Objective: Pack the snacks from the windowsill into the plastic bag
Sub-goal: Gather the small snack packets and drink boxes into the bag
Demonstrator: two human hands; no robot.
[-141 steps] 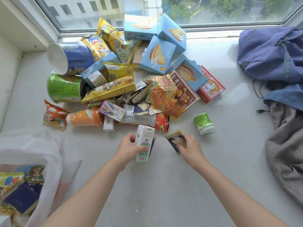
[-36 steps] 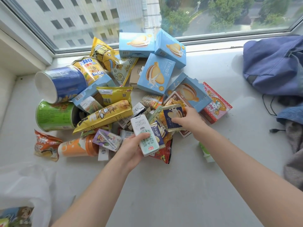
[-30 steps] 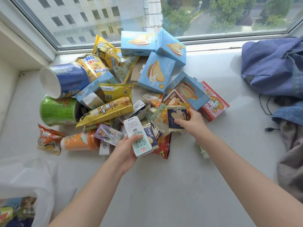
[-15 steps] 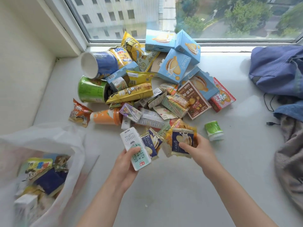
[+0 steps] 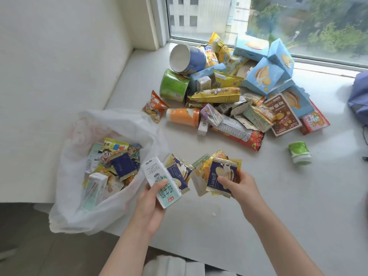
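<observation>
My left hand grips a white and green milk carton together with a dark blue snack packet, just right of the mouth of the white plastic bag. My right hand holds a dark blue Yuogee packet with a yellow packet and a pale one behind it. The bag lies open at the sill's left front edge with several snacks inside. The snack pile of boxes, tubes and packets lies farther back by the window.
A small green cup stands alone right of the pile. Blue cloth lies at the right edge. A white wall borders the sill on the left. The sill's front edge drops to the floor.
Both hands have drawn back from the pile toward the bag with their items. The right hand picked up extra packets from the pile. The view has swung left, showing the bag's open mouth.
</observation>
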